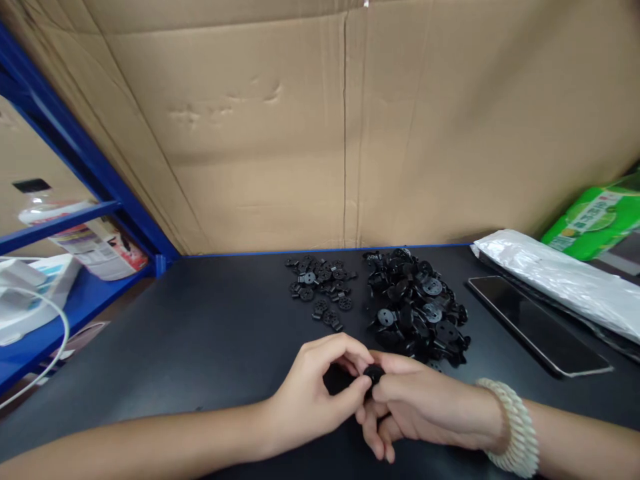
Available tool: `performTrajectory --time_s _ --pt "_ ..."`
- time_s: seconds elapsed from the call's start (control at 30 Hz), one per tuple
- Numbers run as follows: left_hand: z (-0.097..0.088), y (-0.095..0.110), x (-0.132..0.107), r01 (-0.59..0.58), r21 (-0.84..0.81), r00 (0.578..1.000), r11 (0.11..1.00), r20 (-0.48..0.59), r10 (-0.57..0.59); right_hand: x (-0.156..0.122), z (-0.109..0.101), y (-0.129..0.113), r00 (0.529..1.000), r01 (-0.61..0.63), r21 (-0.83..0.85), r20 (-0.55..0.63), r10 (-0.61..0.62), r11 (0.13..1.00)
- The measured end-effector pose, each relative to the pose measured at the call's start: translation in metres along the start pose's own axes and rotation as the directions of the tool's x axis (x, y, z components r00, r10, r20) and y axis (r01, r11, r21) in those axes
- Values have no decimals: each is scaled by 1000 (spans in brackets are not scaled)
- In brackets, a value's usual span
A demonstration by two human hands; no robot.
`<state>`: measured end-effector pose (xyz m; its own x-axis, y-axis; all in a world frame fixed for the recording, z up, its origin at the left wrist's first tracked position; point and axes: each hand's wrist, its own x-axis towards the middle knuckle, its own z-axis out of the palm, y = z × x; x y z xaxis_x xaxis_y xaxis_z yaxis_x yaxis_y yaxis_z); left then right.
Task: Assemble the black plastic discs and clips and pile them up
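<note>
My left hand (313, 393) and my right hand (415, 410) meet at the near edge of a black table (200, 333). Both pinch one small black round plastic part (373, 373) between their fingertips. Just beyond the hands lies a big heap of black disc-shaped parts (415, 307). To its left sits a smaller, flatter scatter of little black toothed parts (323, 283). My right wrist wears a cream beaded bracelet (513, 427).
A dark phone (537, 325) lies flat at the right, beside a clear plastic bag (555, 273) and a green packet (597, 220). A cardboard wall (345, 127) backs the table. A blue shelf frame (75, 220) with a bottle and a white cable stands left.
</note>
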<state>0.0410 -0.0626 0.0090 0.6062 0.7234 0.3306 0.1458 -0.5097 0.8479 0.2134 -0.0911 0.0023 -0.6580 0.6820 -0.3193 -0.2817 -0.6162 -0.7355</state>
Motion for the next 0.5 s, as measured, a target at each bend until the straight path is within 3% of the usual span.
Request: performTrajectory --time_s 0.1,0.23,0.37,0.5 --pt "-1 -2 0 45 -88 998 995 -44 -49 -2 0 0 996 80 3 -40 -79 997" --pt "-3 -3 -1 9 -115 995 993 -93 -19 -3 0 2 976 198 16 -95 -196 980" --pt "-6 -1 -3 -69 -73 995 995 -72 64 -1 1 3 971 213 29 -116 -208 977" --pt "-7 2 -2 -70 -78 996 994 -62 65 -1 -1 2 969 222 37 -118 -217 974"
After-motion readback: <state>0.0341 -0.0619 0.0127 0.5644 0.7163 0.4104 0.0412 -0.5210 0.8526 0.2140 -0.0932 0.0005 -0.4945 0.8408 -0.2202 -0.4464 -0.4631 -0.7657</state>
